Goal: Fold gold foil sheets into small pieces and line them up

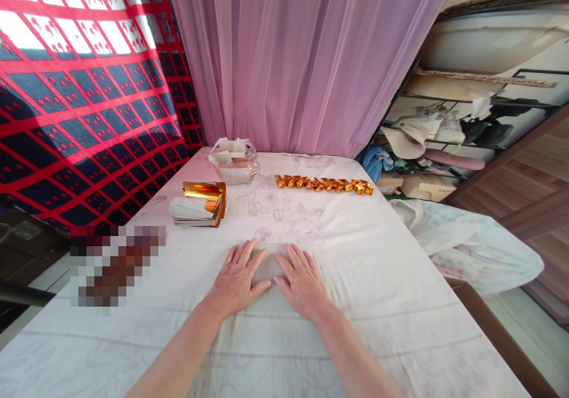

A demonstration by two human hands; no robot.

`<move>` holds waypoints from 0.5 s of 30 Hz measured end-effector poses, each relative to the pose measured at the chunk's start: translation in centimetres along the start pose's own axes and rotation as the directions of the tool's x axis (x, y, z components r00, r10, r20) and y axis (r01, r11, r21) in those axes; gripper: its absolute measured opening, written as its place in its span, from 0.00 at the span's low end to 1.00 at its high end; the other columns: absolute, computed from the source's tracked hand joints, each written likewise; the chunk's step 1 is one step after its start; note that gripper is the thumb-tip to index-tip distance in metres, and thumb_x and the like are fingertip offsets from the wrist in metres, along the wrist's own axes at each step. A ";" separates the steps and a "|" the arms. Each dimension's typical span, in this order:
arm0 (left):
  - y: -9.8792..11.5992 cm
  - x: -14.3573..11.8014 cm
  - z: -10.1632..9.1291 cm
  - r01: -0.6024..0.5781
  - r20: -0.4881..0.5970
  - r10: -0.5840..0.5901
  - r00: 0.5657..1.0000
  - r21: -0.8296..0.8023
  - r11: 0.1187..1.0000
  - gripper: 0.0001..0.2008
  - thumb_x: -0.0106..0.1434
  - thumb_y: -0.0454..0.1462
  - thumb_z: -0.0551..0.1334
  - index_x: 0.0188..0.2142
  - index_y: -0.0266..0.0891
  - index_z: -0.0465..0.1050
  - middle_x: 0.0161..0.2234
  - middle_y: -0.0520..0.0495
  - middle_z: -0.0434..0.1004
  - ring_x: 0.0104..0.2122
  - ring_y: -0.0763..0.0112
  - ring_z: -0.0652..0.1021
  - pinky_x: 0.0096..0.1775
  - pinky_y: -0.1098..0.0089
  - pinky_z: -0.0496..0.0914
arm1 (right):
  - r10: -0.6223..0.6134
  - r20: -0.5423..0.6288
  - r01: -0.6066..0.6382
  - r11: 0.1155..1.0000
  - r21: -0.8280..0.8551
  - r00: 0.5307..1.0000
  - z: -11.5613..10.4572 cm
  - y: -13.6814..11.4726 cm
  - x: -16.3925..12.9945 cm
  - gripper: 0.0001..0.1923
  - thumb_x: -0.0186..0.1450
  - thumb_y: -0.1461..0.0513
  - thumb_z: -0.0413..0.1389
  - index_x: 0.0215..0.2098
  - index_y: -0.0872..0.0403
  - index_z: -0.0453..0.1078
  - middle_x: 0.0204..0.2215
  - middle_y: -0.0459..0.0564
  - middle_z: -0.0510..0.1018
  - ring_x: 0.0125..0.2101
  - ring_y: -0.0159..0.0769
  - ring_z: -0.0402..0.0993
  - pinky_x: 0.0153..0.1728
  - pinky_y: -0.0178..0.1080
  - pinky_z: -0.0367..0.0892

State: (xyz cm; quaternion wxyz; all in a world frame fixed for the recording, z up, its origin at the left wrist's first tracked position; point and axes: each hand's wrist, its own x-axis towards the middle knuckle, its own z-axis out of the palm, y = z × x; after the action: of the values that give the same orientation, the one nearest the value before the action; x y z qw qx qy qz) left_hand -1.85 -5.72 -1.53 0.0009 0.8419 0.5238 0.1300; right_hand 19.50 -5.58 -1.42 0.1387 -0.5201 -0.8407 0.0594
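Note:
Both of my hands lie flat on the pale flowered tablecloth [377, 255]. My left hand [240, 276] is open, its fingers apart and its palm down. Just to its right, my right hand [302, 279] rests the same way, holding nothing. Ahead of the left hand stands a curved stack of gold foil and white paper sheets [200, 203]. Beyond the right hand stretches a row of folded gold foil pieces [324, 185]. A clear plastic bag [233, 161] with paper-like contents sits near the far edge.
A blurred patch [122, 267] covers something on the left side of the table. A purple curtain [284, 60] hangs behind, and a red and navy patterned cloth [98, 89] at left. On the right are a loaded shelf [444, 143] and a whitish plastic bag [484, 250].

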 end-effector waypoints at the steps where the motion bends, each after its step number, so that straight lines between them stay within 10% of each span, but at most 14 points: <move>1: -0.1 -0.1 0.2 -0.005 -0.009 0.005 1.000 0.006 1.000 0.32 0.66 0.53 0.58 0.66 0.45 0.58 0.69 0.37 0.51 0.66 0.51 0.61 0.63 0.47 0.58 | 0.003 -0.008 -0.003 1.000 -0.001 1.000 0.1 0.0 -0.1 0.25 0.70 0.54 0.53 0.64 0.48 0.65 0.67 0.57 0.60 0.67 0.49 0.54 0.64 0.56 0.53; 15: 0.3 -1.2 0.3 -0.045 -0.023 0.047 0.999 0.088 0.995 0.31 0.68 0.55 0.52 0.65 0.46 0.61 0.69 0.40 0.54 0.66 0.53 0.61 0.65 0.49 0.52 | 0.043 -0.045 -0.043 0.999 0.008 0.998 0.3 -0.3 -0.9 0.25 0.70 0.54 0.52 0.64 0.49 0.65 0.67 0.56 0.61 0.67 0.47 0.54 0.65 0.53 0.53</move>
State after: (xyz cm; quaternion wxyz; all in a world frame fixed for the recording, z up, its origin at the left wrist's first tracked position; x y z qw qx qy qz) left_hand -2.07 -6.88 -2.05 -0.0456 0.8512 0.5095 0.1175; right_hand 19.50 -6.50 -1.79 0.1583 -0.5387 -0.8257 0.0536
